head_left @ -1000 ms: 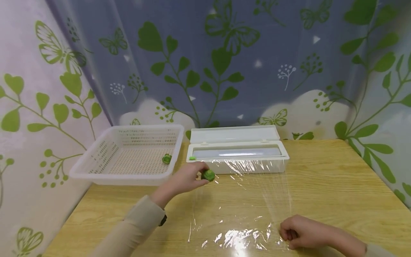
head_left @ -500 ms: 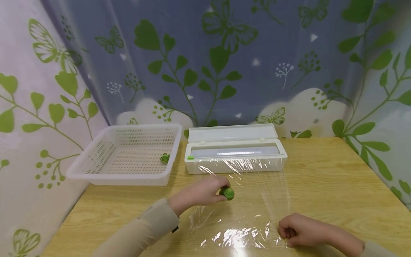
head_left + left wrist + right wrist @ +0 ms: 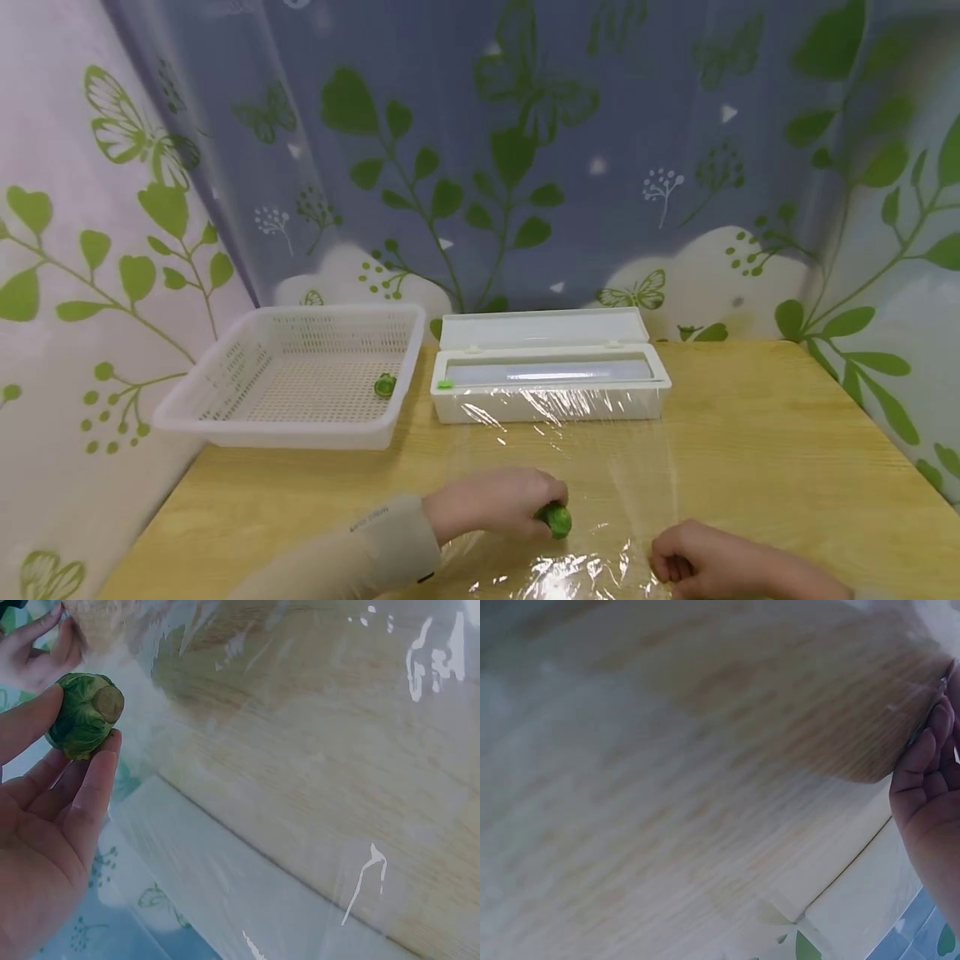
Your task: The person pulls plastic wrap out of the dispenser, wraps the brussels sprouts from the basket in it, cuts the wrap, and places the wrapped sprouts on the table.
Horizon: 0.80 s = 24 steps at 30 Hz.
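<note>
My left hand (image 3: 506, 504) pinches a Brussels sprout (image 3: 557, 521) between thumb and fingertips, low over a sheet of cling film (image 3: 577, 467). In the left wrist view the sprout (image 3: 86, 712) shows its pale cut stem. The film stretches across the wooden table from a white cling film dispenser box (image 3: 487, 408), whose lid stands raised. At the front right, my right hand (image 3: 701, 557) has curled fingers at the film's near corner. The right wrist view shows its thumb and fingers (image 3: 922, 761) pinching the film's edge.
To the left of the dispenser stands a white plastic basket (image 3: 277, 433) with one Brussels sprout (image 3: 385, 385) inside. A small green slider (image 3: 446, 384) sits at the dispenser's left end. Patterned curtains (image 3: 525, 167) close off the table's back and sides.
My left hand has carried the Brussels sprout from beside the dispenser toward me and rightward, down over the middle of the film. The right hand has stayed at the film's corner.
</note>
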Each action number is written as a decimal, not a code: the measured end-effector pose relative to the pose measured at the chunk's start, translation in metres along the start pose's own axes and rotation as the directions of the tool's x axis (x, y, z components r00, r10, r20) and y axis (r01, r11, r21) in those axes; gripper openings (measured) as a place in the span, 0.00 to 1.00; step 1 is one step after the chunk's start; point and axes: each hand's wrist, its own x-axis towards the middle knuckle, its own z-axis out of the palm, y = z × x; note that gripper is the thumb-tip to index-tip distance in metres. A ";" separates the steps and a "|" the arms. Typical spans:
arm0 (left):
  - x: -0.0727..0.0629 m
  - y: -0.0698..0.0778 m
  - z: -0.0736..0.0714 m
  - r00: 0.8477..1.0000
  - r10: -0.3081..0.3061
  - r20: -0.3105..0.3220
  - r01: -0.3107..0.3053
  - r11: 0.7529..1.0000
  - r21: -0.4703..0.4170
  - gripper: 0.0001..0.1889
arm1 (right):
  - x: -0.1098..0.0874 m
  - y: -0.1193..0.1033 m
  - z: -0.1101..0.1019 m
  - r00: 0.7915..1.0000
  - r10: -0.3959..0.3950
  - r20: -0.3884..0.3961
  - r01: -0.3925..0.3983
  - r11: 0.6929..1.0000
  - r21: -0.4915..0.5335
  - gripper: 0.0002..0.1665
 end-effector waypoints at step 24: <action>0.008 -0.005 0.024 1.000 -0.016 0.026 0.016 1.000 -0.003 0.08 | -0.001 0.001 0.001 0.999 0.042 0.030 -0.043 0.999 0.017 0.16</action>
